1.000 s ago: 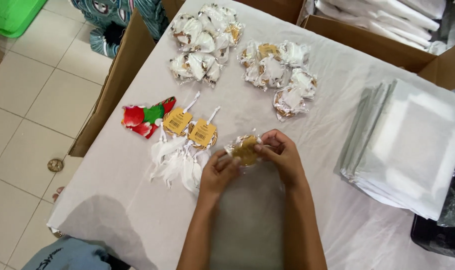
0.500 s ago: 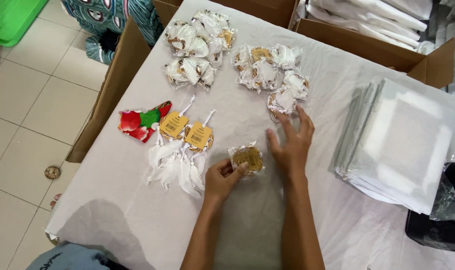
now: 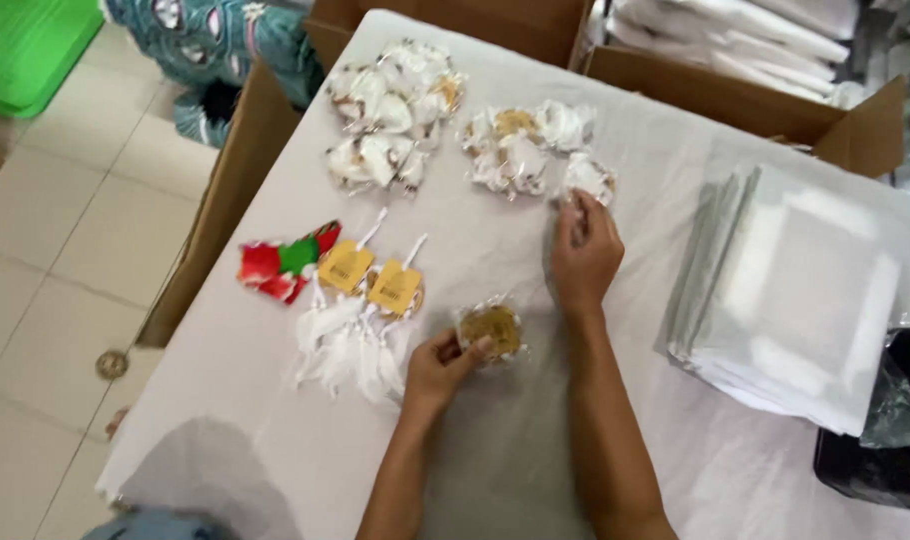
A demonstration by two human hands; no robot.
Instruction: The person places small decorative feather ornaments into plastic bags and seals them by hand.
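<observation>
The left hand (image 3: 443, 362) pinches a small clear packet (image 3: 490, 330) with a tan disc inside, resting on the white tabletop (image 3: 515, 440). The right hand (image 3: 585, 255) reaches forward, fingers closing on a wrapped packet (image 3: 587, 178) at the edge of a pile (image 3: 520, 150). Feathered tags (image 3: 360, 300) lie just left. A stack of clear bags (image 3: 795, 290) sits well right.

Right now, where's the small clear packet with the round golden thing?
In the head view, the packet lies mid-table, held by the left hand, right of the yellow tags.
</observation>
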